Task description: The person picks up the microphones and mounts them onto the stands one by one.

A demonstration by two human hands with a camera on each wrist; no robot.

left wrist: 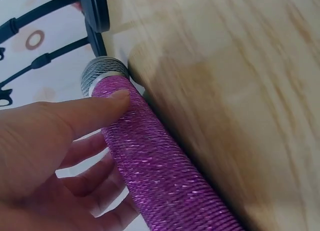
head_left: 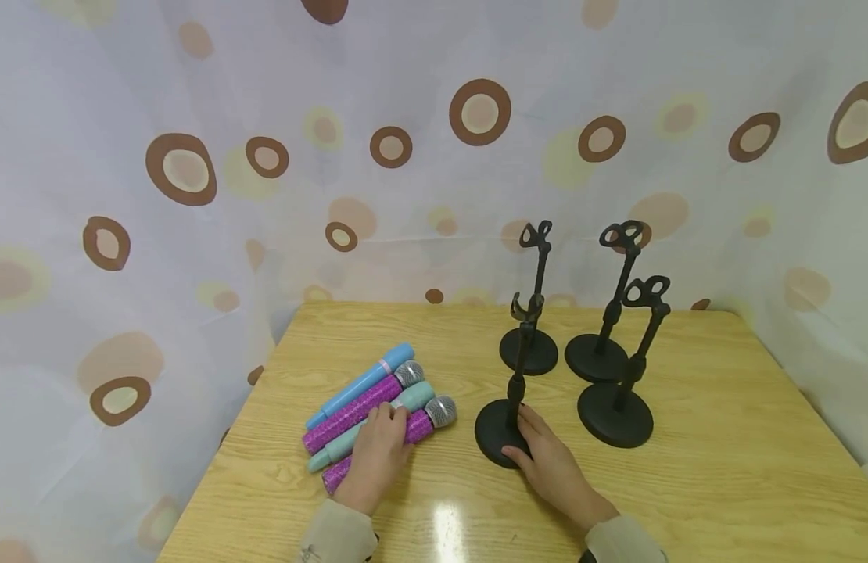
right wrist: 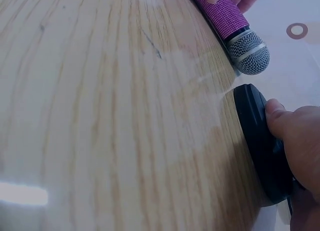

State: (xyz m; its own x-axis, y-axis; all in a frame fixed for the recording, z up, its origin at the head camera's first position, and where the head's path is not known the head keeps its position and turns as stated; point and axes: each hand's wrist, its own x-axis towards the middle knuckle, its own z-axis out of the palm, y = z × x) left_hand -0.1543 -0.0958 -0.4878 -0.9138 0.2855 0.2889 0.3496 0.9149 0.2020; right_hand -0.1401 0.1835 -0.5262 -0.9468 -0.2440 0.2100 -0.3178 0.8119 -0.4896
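My left hand (head_left: pixel 381 450) holds the nearest purple glittery microphone (left wrist: pixel 160 166), its thumb on the barrel just below the silver mesh head and the other fingers round the far side. That microphone lies slanted on the table beside a mint-green microphone (head_left: pixel 342 446), another purple microphone (head_left: pixel 356 412) and a blue microphone (head_left: pixel 360 391). To the right, my right hand (head_left: pixel 550 465) grips the round base of the nearest black microphone stand (head_left: pixel 492 434). Its thumb lies on the base's near edge, with the fingers beside the pole. This stand is upright, and its clip on top holds nothing.
Several more black stands stand behind and to the right: a back stand (head_left: pixel 529 352), a back right stand (head_left: pixel 596 358) and a front right stand (head_left: pixel 615 418). The wooden table (head_left: pixel 744 485) ends at a patterned curtain (head_left: pixel 420 188) behind.
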